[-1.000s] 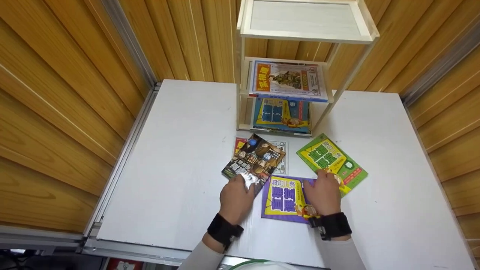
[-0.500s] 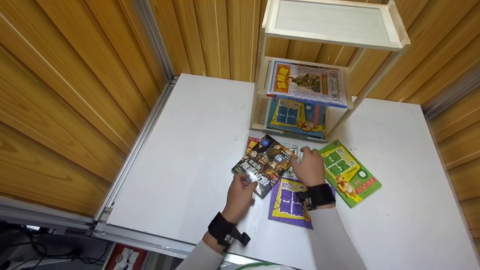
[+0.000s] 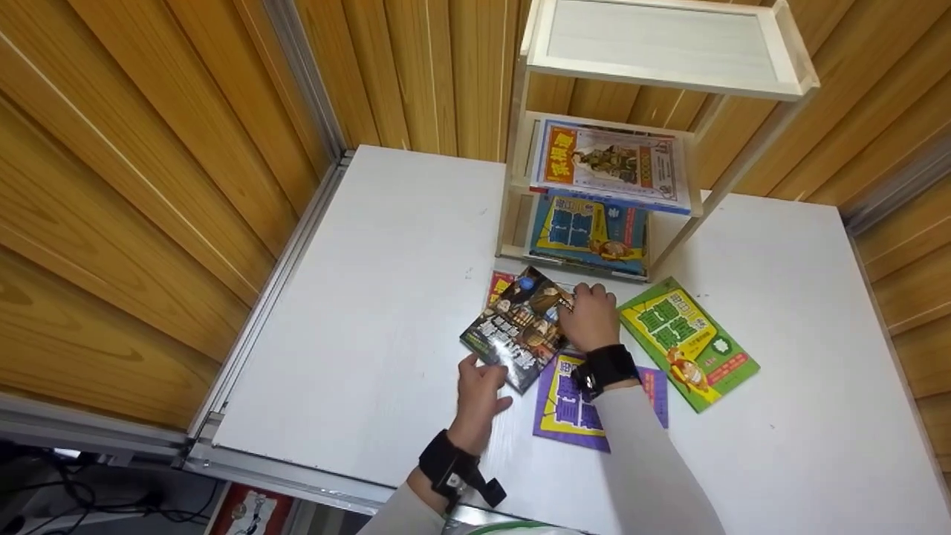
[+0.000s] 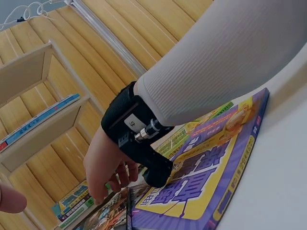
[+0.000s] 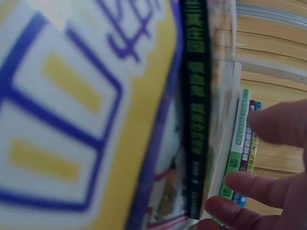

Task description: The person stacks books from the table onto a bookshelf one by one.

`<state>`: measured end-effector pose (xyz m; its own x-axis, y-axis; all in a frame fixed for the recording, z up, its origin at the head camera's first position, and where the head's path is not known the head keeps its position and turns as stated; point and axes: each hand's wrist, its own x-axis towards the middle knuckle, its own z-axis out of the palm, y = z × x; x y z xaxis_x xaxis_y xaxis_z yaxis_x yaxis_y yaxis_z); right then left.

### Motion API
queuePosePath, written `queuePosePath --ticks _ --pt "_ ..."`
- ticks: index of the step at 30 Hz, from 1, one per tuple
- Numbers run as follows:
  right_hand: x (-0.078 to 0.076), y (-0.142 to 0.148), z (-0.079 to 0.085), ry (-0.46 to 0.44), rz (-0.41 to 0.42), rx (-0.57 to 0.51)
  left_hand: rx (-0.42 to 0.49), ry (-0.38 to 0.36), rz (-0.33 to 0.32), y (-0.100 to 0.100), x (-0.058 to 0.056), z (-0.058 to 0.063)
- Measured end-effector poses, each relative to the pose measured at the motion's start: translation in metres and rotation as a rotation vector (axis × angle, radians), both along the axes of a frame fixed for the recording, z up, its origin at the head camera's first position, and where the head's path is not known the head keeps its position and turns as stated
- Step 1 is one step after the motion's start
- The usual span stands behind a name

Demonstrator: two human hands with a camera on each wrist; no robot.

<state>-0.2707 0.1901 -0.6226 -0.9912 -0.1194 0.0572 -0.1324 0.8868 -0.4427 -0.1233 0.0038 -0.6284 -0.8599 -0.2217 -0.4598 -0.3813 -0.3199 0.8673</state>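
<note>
A dark illustrated book lies slanted over a red-and-white book on the white table. At its lower left corner is my left hand, fingers apart and holding nothing. My right hand reaches over its right edge, fingertips at the cover; the right wrist view shows these fingers spread near the dark spine. Under the right forearm lies a purple-and-yellow book, partly hidden. A green book lies tilted to the right of that hand.
Behind the books stands a pale wooden shelf rack. Its middle tier bears a stack topped by an orange-and-white book, its bottom tier a stack topped by a blue book. Wood-panelled walls enclose the table.
My right hand has moved left from the green and purple books to the dark book's right edge. My left hand has come off the dark book's lower part. The head view has shifted.
</note>
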Motion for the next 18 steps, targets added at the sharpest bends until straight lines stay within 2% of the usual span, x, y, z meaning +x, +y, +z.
queuePosePath --ticks 4,8,11,18 --pt "-0.006 0.002 -0.014 0.026 0.027 -0.016 0.021 -0.002 0.002 0.002 -0.001 0.000" --pt "-0.021 0.011 -0.038 0.073 0.051 -0.029 0.047 -0.002 -0.007 0.002 -0.002 0.003" --pt "-0.030 0.015 -0.051 0.074 0.058 -0.057 0.068 0.012 -0.001 0.000 -0.003 0.003" --pt "-0.031 0.012 -0.045 -0.023 0.006 -0.138 0.047 0.038 0.005 -0.003 0.000 0.002"
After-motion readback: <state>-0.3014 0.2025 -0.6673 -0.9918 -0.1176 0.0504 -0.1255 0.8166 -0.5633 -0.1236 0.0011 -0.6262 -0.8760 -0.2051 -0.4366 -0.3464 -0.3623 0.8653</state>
